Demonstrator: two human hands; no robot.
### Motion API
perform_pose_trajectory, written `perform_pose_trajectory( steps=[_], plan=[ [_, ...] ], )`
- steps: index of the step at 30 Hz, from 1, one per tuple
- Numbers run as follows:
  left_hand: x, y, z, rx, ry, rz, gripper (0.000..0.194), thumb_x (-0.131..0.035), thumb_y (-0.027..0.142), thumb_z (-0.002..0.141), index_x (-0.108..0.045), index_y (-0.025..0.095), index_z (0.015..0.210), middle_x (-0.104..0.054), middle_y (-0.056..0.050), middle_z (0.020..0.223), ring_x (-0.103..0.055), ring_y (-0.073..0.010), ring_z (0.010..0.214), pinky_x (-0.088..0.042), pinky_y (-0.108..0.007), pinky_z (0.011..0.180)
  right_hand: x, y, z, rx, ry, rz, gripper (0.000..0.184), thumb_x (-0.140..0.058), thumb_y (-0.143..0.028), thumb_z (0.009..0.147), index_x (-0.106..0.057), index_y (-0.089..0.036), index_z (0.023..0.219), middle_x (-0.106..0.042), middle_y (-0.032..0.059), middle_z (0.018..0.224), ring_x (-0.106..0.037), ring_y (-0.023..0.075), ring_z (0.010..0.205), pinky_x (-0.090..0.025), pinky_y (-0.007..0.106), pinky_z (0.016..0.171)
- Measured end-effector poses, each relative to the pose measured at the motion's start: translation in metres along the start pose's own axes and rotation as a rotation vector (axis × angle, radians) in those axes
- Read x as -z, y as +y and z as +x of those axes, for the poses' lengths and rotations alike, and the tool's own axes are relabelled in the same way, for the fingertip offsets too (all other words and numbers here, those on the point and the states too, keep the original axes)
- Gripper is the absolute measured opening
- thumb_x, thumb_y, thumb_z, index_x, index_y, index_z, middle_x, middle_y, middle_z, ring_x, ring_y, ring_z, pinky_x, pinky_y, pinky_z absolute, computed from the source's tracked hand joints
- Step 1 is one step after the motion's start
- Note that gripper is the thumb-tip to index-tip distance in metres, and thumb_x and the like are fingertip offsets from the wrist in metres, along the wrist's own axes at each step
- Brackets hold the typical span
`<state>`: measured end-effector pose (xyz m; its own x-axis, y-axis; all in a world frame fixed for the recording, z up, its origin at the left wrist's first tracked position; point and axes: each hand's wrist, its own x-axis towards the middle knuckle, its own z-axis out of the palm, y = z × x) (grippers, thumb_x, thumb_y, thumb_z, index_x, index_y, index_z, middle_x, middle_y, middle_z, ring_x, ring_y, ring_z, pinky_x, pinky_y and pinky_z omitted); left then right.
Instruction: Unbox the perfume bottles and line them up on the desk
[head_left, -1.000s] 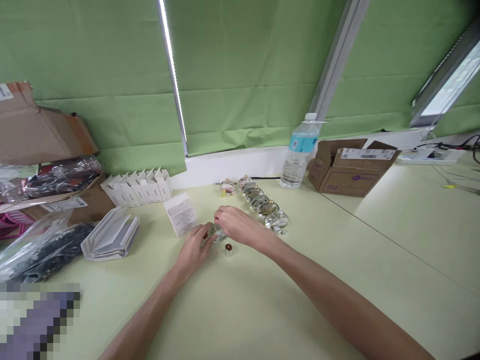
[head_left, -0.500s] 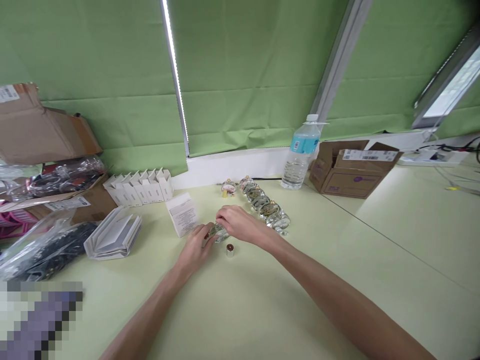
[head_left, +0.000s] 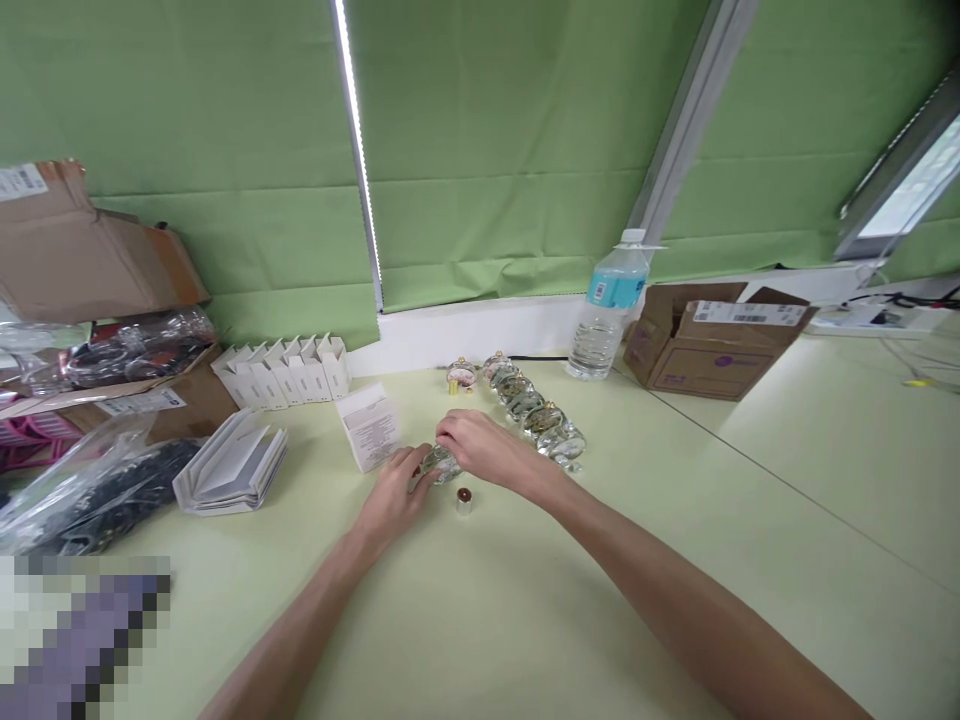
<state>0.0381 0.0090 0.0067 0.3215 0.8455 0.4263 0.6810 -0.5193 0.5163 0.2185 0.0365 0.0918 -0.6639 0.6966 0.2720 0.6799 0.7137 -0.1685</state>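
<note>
Midway along the pale surface [head_left: 480, 620], not far from its back edge: one small glass bottle [head_left: 444, 466]. Looks hard, stiff and smooth, maybe a bit heavy for its size. Could slip if wet, could chip or crack if dropped. Best to hold low, around the sides, and to press gently at the top. Left hand [head_left: 397, 488] curled around the bottle's side, thumb toward the near edge. Right hand [head_left: 480, 447] pinched narrow at the top; cannot tell what, if anything, in the pinch. Just on the near side, a silver cap [head_left: 464, 502], easy to knock. Close by on the left, a white box [head_left: 369, 430]. On the right, a row of glass bottles [head_left: 523, 399], slanting to the back edge, so tight there. More room toward the near edge, itself out of view, and toward the right.
</note>
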Motion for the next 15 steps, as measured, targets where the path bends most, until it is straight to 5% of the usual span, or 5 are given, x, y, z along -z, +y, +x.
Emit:
perform_pose_trajectory(
  steps=[4,10,15],
  plan=[
    [0.000,-0.001,0.000,-0.011,-0.001,0.008,0.030,-0.041,0.037,0.094,-0.051,0.020,0.116,-0.058,-0.006,0.090,-0.052,-0.0184,0.081,-0.042,-0.031,0.074,-0.001,-0.002,0.000,0.024,-0.011,-0.092,0.021,-0.045,-0.013,0.092,-0.066,-0.011,0.089,-0.064,0.0107,0.087,-0.058,0.0184,0.083,-0.037,0.026,0.071],
    [-0.001,-0.003,0.001,-0.038,0.011,0.010,0.031,-0.041,0.035,0.094,-0.051,0.020,0.119,-0.059,-0.007,0.091,-0.053,-0.0185,0.081,-0.043,-0.031,0.074,0.003,0.002,0.002,-0.039,0.008,0.120,0.026,-0.042,-0.018,0.094,-0.067,-0.013,0.088,-0.067,0.0072,0.088,-0.059,0.0147,0.082,-0.037,0.024,0.072],
    [0.000,-0.001,0.000,-0.029,0.018,-0.002,0.030,-0.042,0.034,0.094,-0.053,0.020,0.118,-0.060,-0.007,0.090,-0.055,-0.0188,0.081,-0.044,-0.031,0.074,0.010,-0.003,-0.002,-0.108,-0.025,0.076,0.023,-0.048,-0.029,0.093,-0.065,-0.014,0.094,-0.065,0.0078,0.092,-0.059,0.0153,0.080,-0.036,0.024,0.065]
  ],
)
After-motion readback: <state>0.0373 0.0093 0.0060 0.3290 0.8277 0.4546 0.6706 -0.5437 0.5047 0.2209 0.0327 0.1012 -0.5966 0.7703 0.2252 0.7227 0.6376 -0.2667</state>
